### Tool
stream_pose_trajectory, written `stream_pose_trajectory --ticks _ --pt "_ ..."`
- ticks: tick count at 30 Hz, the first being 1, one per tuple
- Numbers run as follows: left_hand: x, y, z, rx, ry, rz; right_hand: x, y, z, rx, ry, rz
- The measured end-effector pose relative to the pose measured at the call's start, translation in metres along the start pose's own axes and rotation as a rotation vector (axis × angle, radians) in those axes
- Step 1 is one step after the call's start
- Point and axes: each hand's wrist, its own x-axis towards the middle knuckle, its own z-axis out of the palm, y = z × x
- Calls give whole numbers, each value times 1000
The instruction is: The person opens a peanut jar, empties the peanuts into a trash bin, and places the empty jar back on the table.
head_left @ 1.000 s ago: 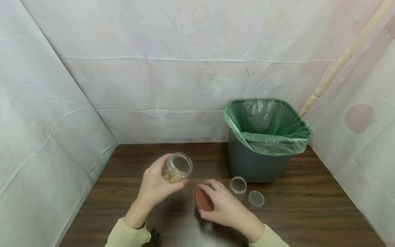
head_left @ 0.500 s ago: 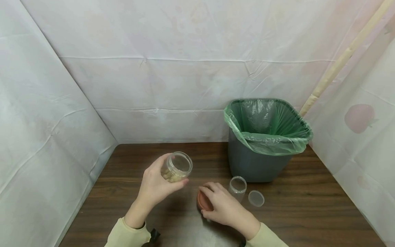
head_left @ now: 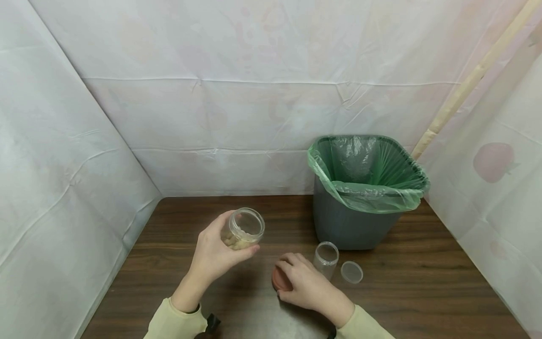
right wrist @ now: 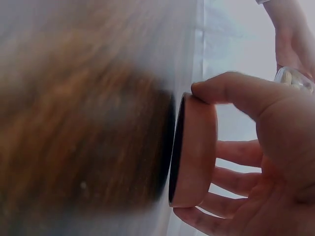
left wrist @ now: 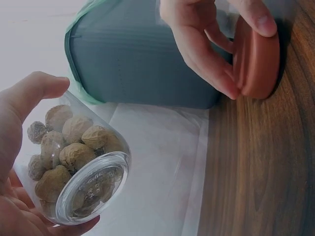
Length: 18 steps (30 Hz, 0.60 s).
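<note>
A clear jar [head_left: 249,225] is gripped round its side by my left hand [head_left: 213,254], tilted above the table with its mouth uncovered. Wrinkled brown lumps [left wrist: 77,156], several of them, lie inside it in the left wrist view. My right hand [head_left: 311,286] holds a round terracotta-coloured lid [right wrist: 196,152] by its edge, thumb on one side and fingers on the other. In the right wrist view the lid sits close over the table, flat side toward the palm; the head view shows it partly covered by the fingers.
A second clear jar [head_left: 326,256], open at the top, stands just beyond my right hand. Beside it lies a translucent round lid [head_left: 352,272]. A grey bin [head_left: 353,230] with a green liner [head_left: 381,200] stands at the back right of the dark wooden table [head_left: 415,292].
My right hand has moved slightly right and down toward the table with the terracotta-coloured lid. The left hand and its jar have stayed nearly still.
</note>
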Motion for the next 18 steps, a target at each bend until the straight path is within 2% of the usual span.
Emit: stream_pose_trajectory --ticks 4,11,18 --pt "-1 0 0 0 0 -2 0 -1 0 -1 1 -2" --pt "-1 0 1 1 -10 -3 0 -1 -1 16 -52 31" --pt "-1 -1 1 13 -15 -7 -1 0 -2 32 -56 24"
